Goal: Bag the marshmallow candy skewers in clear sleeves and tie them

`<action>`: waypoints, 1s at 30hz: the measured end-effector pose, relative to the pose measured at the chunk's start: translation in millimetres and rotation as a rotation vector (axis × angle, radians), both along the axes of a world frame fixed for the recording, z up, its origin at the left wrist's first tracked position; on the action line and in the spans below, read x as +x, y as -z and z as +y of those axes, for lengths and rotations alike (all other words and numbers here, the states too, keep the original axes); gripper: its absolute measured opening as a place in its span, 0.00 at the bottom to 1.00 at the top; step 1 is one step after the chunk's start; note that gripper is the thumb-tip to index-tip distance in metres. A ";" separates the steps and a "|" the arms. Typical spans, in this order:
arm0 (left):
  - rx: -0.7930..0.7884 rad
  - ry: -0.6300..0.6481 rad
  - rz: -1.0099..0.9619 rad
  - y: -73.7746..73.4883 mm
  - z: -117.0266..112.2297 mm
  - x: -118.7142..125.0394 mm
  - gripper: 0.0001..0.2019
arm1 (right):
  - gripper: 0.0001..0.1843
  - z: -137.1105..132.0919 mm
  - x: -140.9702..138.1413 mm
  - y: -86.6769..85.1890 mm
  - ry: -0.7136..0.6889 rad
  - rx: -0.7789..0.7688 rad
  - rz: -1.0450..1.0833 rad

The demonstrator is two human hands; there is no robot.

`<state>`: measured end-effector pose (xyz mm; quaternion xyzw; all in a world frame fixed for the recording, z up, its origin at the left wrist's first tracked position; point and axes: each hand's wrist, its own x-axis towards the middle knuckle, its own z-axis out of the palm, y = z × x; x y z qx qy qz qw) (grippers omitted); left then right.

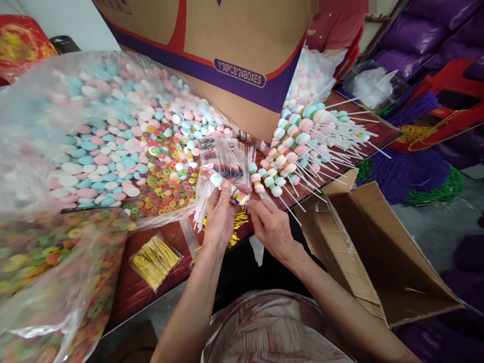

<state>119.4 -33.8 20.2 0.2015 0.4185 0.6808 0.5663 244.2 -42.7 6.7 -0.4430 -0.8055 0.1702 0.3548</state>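
Both hands meet at centre frame. The left hand (219, 217) is closed round a skewer (240, 196) of candy discs, thumb pressed on top. The right hand (270, 227) pinches the same skewer at its near end with its fingertips. The skewer sits between the two hands, just above the table (132, 292) edge, with clear sleeves (223, 166) right behind it.

Risks, as I judge them: the film is slick, so a loose pinch could let the skewer slide out and drop off the edge. An elbow swing right could also catch the sticks of the skewer pile (302, 136), which overhang the edge.

The table is reddish-brown wood and crowded. A big bag of pastel discs (113, 131) fills the left, with ring candies (49, 262) at lower left and a pack of yellow ties (154, 259) beside them. A printed carton (242, 50) stands at the top, with a person in red (333, 30) behind it. An open box (378, 252) sits lower right and purple sacks (434, 25) fill the upper right.
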 end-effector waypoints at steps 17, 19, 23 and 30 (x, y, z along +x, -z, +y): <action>-0.010 0.107 -0.096 6.9 -9.5 20.4 0.11 | 0.14 3.0 -17.0 -1.5 0.154 -0.160 0.239; 0.006 0.109 -0.150 4.2 -8.1 14.5 0.11 | 0.14 0.3 -10.9 -5.1 0.120 -0.190 0.200; 0.074 0.069 -0.100 3.0 -8.0 5.7 0.14 | 0.12 -8.1 1.9 -9.9 -0.005 -0.374 0.182; 0.054 -0.016 0.382 21.2 -20.7 6.5 0.15 | 0.14 -13.8 -0.1 -5.1 -0.003 -0.542 0.459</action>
